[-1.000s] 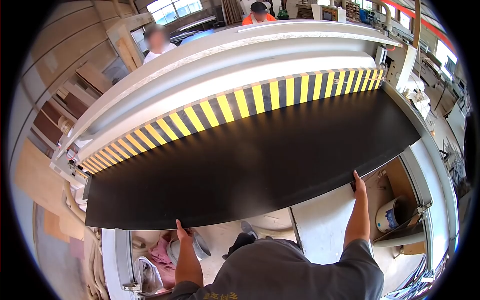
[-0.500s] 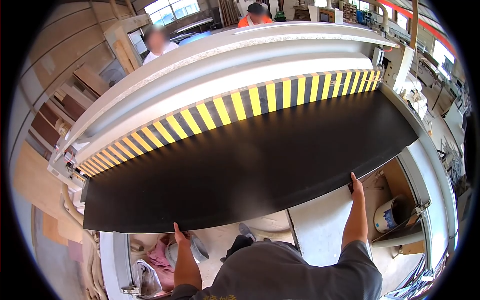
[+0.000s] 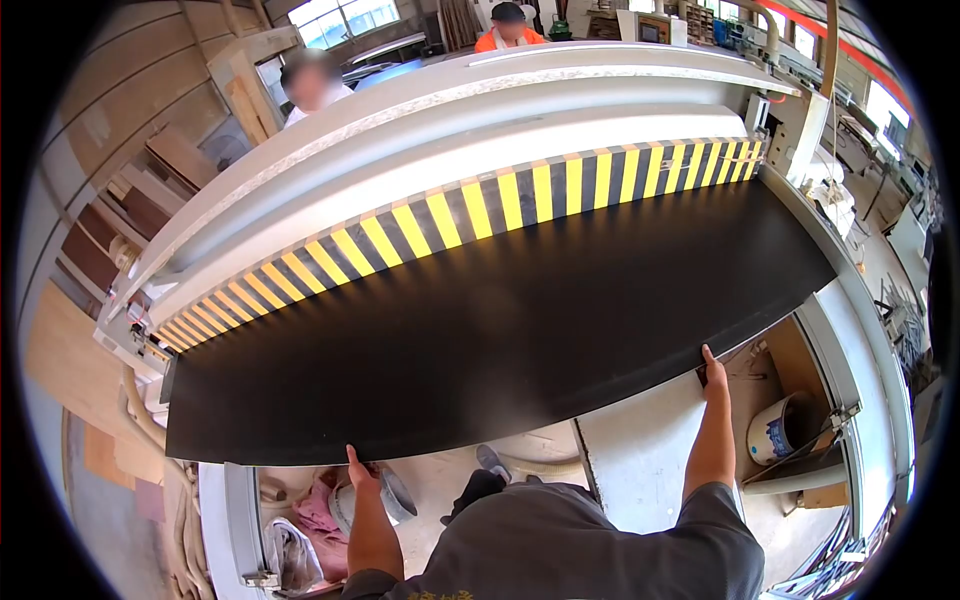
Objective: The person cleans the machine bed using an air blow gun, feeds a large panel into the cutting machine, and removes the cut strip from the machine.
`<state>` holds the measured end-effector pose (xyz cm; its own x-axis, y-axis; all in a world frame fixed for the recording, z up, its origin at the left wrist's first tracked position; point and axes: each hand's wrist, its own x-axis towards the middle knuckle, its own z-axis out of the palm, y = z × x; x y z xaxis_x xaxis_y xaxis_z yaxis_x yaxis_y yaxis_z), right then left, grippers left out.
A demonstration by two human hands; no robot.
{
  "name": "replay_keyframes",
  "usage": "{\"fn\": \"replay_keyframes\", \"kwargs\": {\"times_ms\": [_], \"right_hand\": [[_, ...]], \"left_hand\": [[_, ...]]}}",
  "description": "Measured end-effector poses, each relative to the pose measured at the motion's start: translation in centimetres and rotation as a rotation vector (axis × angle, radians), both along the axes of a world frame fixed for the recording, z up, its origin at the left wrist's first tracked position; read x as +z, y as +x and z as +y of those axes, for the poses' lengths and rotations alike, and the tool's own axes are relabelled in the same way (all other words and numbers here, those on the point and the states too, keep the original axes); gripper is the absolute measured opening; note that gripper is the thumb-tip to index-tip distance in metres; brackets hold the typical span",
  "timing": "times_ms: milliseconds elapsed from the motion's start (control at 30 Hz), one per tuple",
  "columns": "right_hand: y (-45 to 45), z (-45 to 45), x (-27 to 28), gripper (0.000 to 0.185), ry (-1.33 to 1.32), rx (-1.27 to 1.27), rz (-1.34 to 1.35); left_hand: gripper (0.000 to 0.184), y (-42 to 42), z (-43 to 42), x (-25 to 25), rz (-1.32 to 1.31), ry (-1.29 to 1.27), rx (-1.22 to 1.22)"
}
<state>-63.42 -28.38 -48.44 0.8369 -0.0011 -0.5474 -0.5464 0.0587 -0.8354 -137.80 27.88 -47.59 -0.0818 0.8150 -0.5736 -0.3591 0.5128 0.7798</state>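
A long black panel [image 3: 480, 330] lies in front of me, its far edge against a yellow-and-black striped guard [image 3: 440, 222]. My left hand [image 3: 362, 472] grips the panel's near edge toward the left, thumb on top. Farther right, my right hand [image 3: 713, 370] holds the same edge, its thumb also resting on the top face. The fingers of both hands are hidden beneath the panel. Its near edge overhangs the open space before my body.
A wide pale machine beam [image 3: 450, 95] spans behind the guard. Beyond it stand a person in white [image 3: 318, 95] and a person in orange [image 3: 508, 32]. Below the panel are a grey bucket [image 3: 398, 500], a pink cloth [image 3: 318, 520] and a paint-stained white bucket [image 3: 775, 435].
Both my hands keep their grip and the panel stays practically in place. Behind the machine, the person in white has shifted slightly.
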Motion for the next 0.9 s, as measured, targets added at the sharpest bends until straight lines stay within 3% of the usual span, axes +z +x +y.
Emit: {"fn": "replay_keyframes", "kwargs": {"times_ms": [900], "right_hand": [[0.9, -1.2, -1.2, 0.050, -0.013, 0.051, -0.001]], "left_hand": [[0.051, 0.2, -0.2, 0.4, 0.045, -0.009, 0.011]]}}
